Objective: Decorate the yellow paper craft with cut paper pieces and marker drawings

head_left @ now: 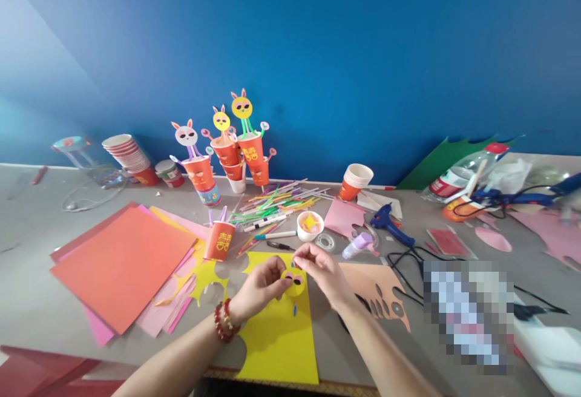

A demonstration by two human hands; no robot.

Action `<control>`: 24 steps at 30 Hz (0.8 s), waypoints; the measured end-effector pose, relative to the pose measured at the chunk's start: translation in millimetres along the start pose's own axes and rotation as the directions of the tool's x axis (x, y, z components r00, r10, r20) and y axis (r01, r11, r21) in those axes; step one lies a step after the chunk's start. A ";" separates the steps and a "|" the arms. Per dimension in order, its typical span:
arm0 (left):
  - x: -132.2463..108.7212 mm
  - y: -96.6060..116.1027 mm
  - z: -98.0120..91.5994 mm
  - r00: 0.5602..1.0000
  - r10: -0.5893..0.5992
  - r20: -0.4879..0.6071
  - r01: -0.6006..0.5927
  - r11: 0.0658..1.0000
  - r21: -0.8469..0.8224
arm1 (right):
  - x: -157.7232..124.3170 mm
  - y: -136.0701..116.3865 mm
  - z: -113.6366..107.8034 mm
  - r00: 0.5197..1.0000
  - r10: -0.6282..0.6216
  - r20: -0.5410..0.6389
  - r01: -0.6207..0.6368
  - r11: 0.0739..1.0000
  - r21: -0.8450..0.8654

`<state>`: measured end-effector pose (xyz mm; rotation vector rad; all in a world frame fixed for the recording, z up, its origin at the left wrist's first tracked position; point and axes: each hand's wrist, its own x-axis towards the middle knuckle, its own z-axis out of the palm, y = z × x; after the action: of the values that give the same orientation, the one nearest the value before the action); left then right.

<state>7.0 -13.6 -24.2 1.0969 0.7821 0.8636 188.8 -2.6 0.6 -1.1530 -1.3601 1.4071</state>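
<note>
My left hand (263, 285), with a red bead bracelet on the wrist, is closed on a small yellow paper rabbit face (295, 281). It holds the face just above a yellow sheet (279, 336) on the table. My right hand (320, 267) is pinched at the top edge of the face; what its fingertips hold is too small to make out. A red paper cup (219, 241) with pink straws stands just left of my hands. Behind them sit a small white cup (310, 226) with yellow bits, a tape roll (325, 241) and a glue stick (357, 245).
Orange and pink paper sheets (122, 264) lie at left. Finished rabbit cups (227, 155) stand by the blue wall, with cup stacks (129, 155) (356, 180). Coloured straws (276, 203) are scattered mid-table. A blue glue gun (390, 224), cords, a bottle (463, 176) and peach paper (379, 291) crowd the right.
</note>
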 end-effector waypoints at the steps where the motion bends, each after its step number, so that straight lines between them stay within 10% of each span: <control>1: 0.0 -0.3 0.0 1.000 0.002 -0.003 -0.002 1.000 -0.005 | 0.1 -0.5 -0.3 1.000 0.004 0.000 -0.004 1.000 -0.016; 24: -0.4 0.8 -2.9 0.998 0.050 -0.024 -0.049 0.999 0.013 | 1.1 4.1 -1.2 0.996 -0.050 0.078 0.051 0.999 -0.015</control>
<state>4.1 -12.6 -24.1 1.1228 0.7844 0.9163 189.8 -1.5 -3.6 -1.0774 -1.4479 1.4190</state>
